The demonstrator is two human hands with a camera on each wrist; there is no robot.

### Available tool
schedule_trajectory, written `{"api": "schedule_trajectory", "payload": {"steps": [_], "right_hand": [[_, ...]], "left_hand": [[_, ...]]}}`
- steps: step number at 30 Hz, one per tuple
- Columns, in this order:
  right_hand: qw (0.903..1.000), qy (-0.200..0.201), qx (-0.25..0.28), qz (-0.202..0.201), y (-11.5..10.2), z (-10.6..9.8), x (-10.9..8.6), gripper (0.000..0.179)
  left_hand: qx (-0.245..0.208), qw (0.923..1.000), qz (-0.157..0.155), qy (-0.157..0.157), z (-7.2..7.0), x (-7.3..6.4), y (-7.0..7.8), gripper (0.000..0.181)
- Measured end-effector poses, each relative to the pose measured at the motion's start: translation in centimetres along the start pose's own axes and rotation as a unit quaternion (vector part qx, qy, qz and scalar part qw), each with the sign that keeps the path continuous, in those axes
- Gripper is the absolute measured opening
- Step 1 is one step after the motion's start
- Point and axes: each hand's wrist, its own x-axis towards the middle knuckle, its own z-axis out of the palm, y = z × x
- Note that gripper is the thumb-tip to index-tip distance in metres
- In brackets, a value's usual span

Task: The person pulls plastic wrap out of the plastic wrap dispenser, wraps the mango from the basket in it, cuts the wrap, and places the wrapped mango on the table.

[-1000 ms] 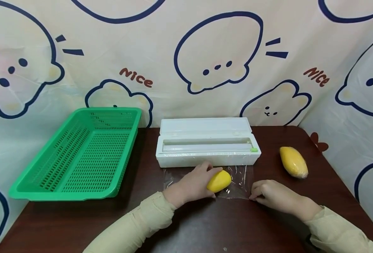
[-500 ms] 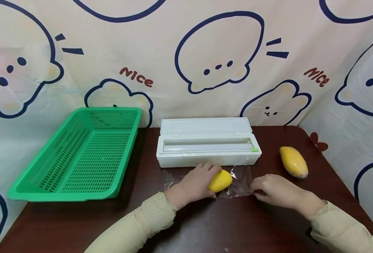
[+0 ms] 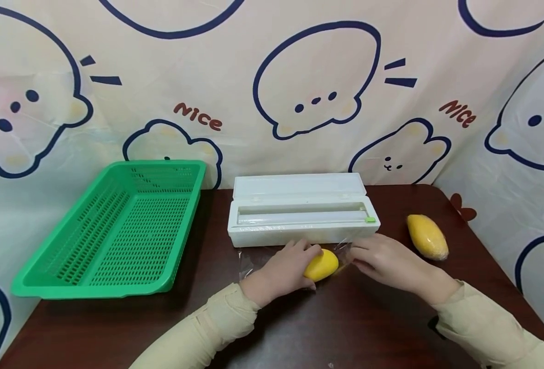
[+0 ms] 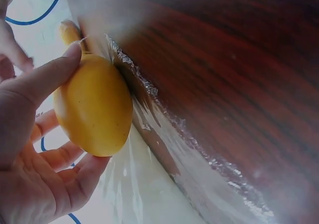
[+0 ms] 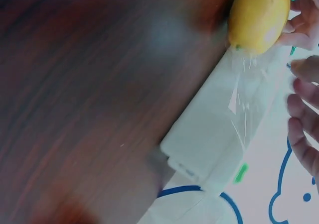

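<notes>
A yellow mango (image 3: 322,265) lies on a sheet of cling film (image 3: 250,260) in front of the white film dispenser (image 3: 295,236). My left hand (image 3: 283,269) grips the mango from the left. Thumb and fingers curve round it in the left wrist view, where the mango (image 4: 94,104) sits above the film's crinkled edge. Just right of the fruit, my right hand (image 3: 387,261) pinches the film's right side, drawn up near the mango. The fingertips of that hand are partly hidden in the head view.
A second mango (image 3: 427,237), wrapped in film, lies at the table's right. The dispenser's lid (image 3: 299,185) stands raised, with a green slider (image 3: 370,220) at its right end. On the left is a green basket (image 3: 97,292). A patterned cloth (image 3: 318,61) hangs behind.
My right hand has moved left and away from me towards the mango, bringing the film's right side with it. My left hand keeps its grip on the mango.
</notes>
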Motion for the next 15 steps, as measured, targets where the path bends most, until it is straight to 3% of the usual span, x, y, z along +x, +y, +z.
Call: {"api": "schedule_trajectory", "payload": {"steps": [4,7,9,15], "right_hand": [[0.9996,0.016,-0.013,-0.02,-0.4,0.4,1.3,0.003],[0.9992,0.02,-0.022,-0.026,-0.6,0.9,2.1,0.026],[0.999,0.025,-0.023,-0.03,-0.7,1.4,2.6,0.023],[0.9973,0.061,0.02,-0.037,-0.4,3.2,3.6,0.024]], "left_hand": [[-0.008,0.9998,0.009,0.015,0.1,-0.2,-0.1,0.057],[-0.011,0.9997,0.01,0.02,0.2,-0.2,-0.2,0.057],[-0.012,0.9997,0.009,0.019,0.3,-0.2,-0.2,0.058],[-0.017,0.9997,0.01,0.011,0.1,-0.3,-0.2,0.06]]}}
